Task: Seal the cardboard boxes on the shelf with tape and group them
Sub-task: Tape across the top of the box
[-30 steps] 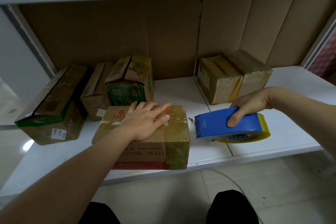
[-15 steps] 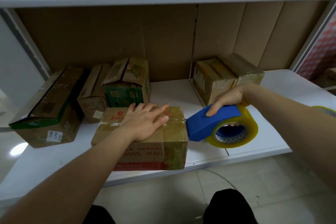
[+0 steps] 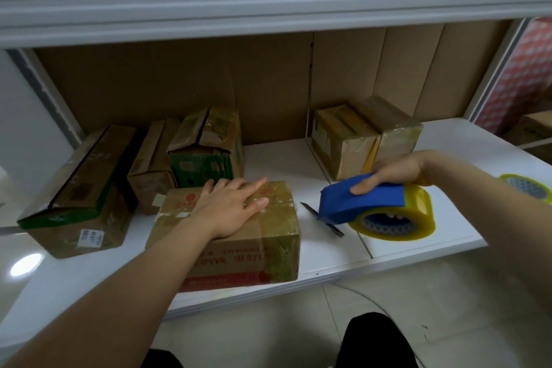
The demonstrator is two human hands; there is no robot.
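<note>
Blue tape dispenser with yellowish roll [image 3: 363,203], gripped in right hand [image 3: 397,169], should meet brown cardboard box [image 3: 227,233] squarely while left hand [image 3: 233,207], fingers flat, presses.

Beyond the right hand [image 3: 397,169], a second tape roll [image 3: 530,187] is cut off by the frame edge. The box top [image 3: 277,203] is partly hidden beneath the left hand [image 3: 231,207].

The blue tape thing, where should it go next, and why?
Probably onto the right edge of the box top. The left hand lies flat on that box, and the right hand holds the tape dispenser just beside it, not touching.
</note>
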